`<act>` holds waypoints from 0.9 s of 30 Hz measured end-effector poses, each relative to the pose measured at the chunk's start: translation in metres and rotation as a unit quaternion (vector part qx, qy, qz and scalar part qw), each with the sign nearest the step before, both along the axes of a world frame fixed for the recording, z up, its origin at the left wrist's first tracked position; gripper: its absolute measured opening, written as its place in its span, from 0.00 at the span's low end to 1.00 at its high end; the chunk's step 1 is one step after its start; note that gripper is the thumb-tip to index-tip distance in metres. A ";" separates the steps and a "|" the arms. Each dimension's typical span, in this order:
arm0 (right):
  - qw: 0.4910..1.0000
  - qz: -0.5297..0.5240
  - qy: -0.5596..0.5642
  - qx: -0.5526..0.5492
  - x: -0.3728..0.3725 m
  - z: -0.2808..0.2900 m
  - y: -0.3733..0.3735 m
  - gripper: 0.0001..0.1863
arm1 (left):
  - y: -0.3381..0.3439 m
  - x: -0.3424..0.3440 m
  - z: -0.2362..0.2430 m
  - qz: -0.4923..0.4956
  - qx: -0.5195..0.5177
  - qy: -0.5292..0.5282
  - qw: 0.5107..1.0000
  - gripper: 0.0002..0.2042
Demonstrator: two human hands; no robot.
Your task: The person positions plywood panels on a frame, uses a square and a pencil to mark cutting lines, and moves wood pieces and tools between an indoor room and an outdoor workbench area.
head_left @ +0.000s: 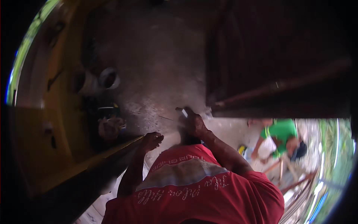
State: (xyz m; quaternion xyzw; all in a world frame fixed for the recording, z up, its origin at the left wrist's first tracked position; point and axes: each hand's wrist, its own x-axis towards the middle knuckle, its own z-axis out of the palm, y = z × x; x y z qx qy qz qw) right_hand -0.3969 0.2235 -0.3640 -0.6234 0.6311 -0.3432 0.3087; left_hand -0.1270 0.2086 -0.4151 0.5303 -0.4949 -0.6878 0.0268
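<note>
Now, blurred pale-ended tool (pixel 184 112) gripped in right hand (pixel 196 125), long axis slanting, end pointing forward-left; thin rod (pixel 165 118) just left. Left hand (pixel 152 141) nearer body, fingers curled, can't tell whether holding anything. Dusty floor (pixel 160 71) ahead of hands, dark panel (pixel 276 63) ahead-right, white bucket (pixel 115 83) ahead-left, green-shirted person (pixel 285 130) off right.

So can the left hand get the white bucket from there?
Probably not without moving: the white bucket is on the floor, well ahead of the left hand and off to its left. No barrier shows between them, but blur and shadow make that uncertain.
</note>
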 end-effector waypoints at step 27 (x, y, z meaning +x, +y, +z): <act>0.762 0.262 -0.590 -0.061 0.309 0.291 -0.508 0.24 | -0.070 0.138 0.030 0.363 -0.126 -0.370 0.846 0.25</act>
